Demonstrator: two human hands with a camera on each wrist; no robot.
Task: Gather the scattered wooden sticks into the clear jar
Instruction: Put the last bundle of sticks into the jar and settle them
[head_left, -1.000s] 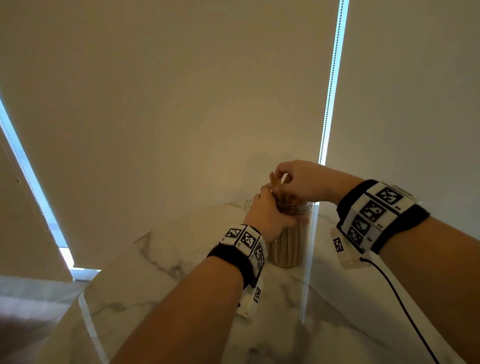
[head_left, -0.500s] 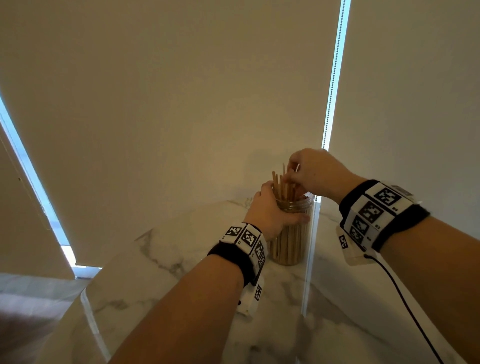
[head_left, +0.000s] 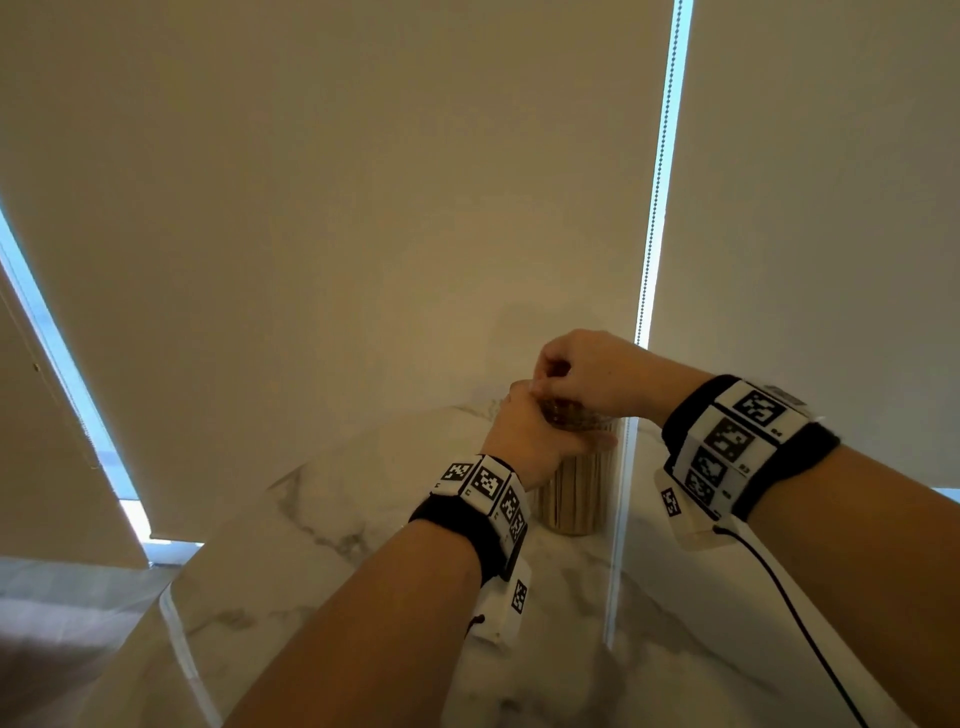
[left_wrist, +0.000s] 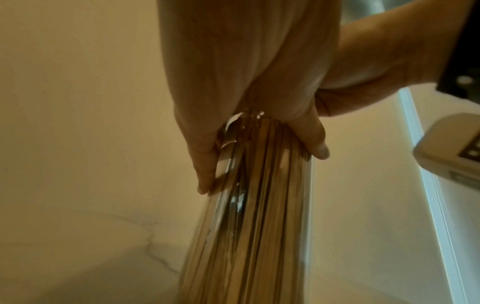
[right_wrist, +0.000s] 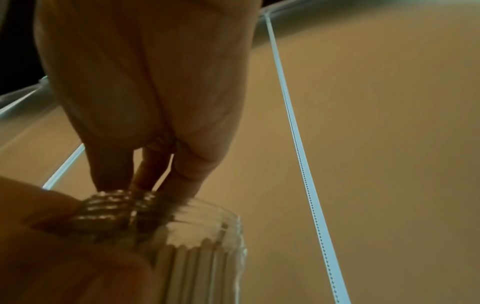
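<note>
A clear jar (head_left: 576, 493), packed with upright wooden sticks (left_wrist: 259, 246), stands on the white marble table (head_left: 363, 530). My left hand (head_left: 561, 431) grips the jar just below its rim, fingers on one side and thumb on the other (left_wrist: 262, 160). My right hand (head_left: 550, 382) sits right on top of the jar mouth. In the right wrist view its fingertips (right_wrist: 148, 181) pinch a few sticks (right_wrist: 149, 164) that run down into the threaded rim of the jar (right_wrist: 202, 246). In the head view the hands hide the stick tops.
Cream roller blinds hang close behind the jar, with a bead chain (head_left: 657, 208) in the bright gap between them. The table's rounded edge (head_left: 176, 639) runs down the left. A black cable (head_left: 779, 587) trails from my right wrist.
My right hand rose with sticks poking above the rim, then came back down onto the jar mouth, so the stick tops no longer show. My left hand stayed on the jar.
</note>
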